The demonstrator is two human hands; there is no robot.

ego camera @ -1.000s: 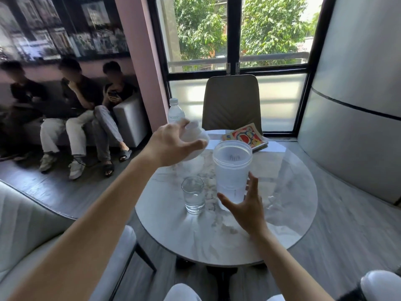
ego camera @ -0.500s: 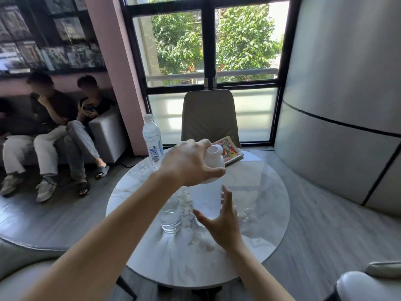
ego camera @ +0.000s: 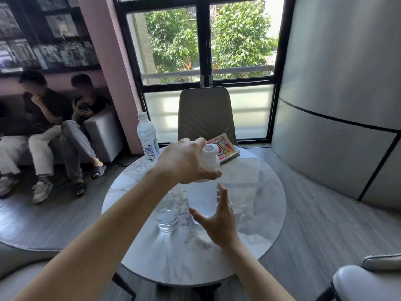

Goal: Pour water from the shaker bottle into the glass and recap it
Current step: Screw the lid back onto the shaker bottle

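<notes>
A frosted white shaker bottle (ego camera: 201, 196) stands upright on the round marble table (ego camera: 256, 192). Its white lid (ego camera: 210, 162) sits on top of it, gripped from above by my left hand (ego camera: 186, 162). My right hand (ego camera: 219, 220) is at the bottle's near side with fingers spread, around the lower body; whether it touches the bottle I cannot tell. A short clear glass (ego camera: 166, 212) holding some water stands just left of the bottle, partly hidden behind my left forearm.
A plastic water bottle (ego camera: 147, 136) stands at the table's far left edge. A colourful book (ego camera: 224, 148) lies at the far edge before a beige chair (ego camera: 206, 114). Two people sit on a bench at left. A white seat (ego camera: 366, 283) is at bottom right.
My left hand has brought the lid from the left of the open bottle down onto its mouth. My right hand stayed by the bottle. The view shifted up and left.
</notes>
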